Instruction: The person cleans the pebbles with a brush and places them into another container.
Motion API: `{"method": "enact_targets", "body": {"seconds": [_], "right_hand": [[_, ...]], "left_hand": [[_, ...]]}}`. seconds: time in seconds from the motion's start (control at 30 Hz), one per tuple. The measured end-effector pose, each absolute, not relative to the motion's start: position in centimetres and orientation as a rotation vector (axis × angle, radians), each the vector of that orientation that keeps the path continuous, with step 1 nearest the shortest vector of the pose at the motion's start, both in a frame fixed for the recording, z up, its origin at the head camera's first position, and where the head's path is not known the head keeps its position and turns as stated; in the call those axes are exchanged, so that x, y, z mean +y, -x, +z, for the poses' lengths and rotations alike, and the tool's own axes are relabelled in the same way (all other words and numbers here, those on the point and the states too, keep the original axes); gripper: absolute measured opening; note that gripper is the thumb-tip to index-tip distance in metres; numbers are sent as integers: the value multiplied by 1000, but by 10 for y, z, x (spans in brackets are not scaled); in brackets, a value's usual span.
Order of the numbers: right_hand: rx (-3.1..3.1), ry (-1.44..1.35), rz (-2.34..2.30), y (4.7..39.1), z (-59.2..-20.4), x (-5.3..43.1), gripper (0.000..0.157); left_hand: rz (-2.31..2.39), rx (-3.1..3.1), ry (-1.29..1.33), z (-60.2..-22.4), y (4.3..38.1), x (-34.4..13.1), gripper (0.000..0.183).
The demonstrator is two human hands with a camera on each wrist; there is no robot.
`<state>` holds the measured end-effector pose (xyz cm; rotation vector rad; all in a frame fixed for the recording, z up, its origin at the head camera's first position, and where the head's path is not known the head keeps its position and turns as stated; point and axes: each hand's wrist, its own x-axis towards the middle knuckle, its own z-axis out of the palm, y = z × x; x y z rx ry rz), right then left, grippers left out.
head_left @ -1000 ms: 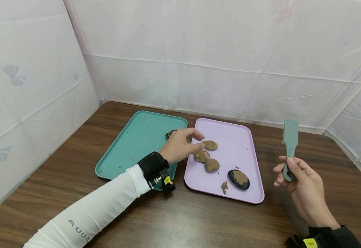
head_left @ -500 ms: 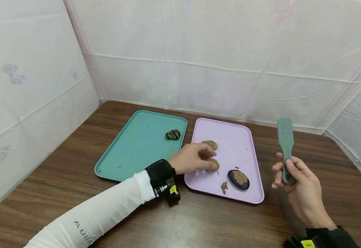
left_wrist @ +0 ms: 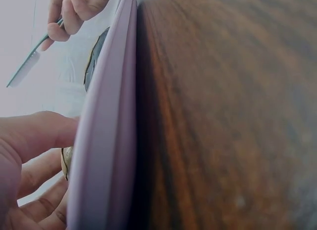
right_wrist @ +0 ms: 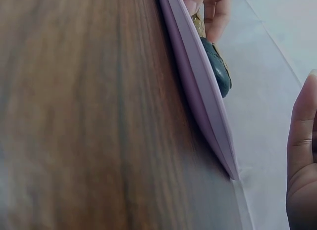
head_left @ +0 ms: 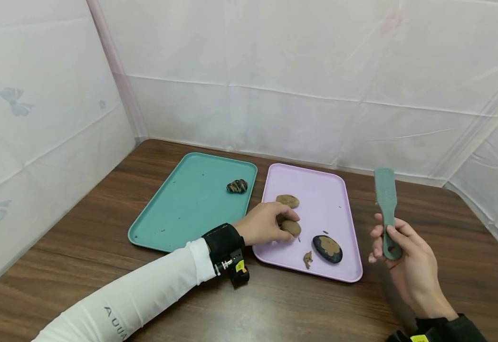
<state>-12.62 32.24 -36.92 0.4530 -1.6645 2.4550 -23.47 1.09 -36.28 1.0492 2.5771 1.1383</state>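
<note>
My left hand (head_left: 266, 222) is over the left side of the lilac tray (head_left: 317, 185), thumb and fingers pinching a mud-brown stone (head_left: 291, 228). Another stone beside it is hidden by the hand. Just behind the fingertips lies an oval tan stone (head_left: 288, 201). Closer to the tray's front right corner is a black stone (head_left: 328, 249) with a brown patch on top. Out past the tray's right side, my right hand (head_left: 409, 266) holds a green brush (head_left: 386, 194) upright by its handle; pale bristles (left_wrist: 26, 69) show in the left wrist view.
To the left stands a teal tray (head_left: 189, 204) with a dark striped stone (head_left: 237, 186) and small crumbs. A lump of brown mud (head_left: 307, 259) lies near the lilac tray's front edge. White sheeting (head_left: 296, 95) walls the back and sides of the wooden table (head_left: 232, 308).
My left hand has come right and nearer from beside the rear tan stone and taken hold of the brown stone. The right hand with the brush has shifted slightly left.
</note>
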Motion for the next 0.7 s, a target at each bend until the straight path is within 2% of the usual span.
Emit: {"method": "enact_targets", "body": {"seconds": [0.47, 0.7], "right_hand": [[-1706, -439, 2430, 125, -369, 318, 34], [-1709, -414, 2420, 123, -368, 316, 34]], "left_hand": [[1135, 2571, -1079, -366, 237, 11, 48], [1278, 2478, -963, -367, 238, 11, 57]]}}
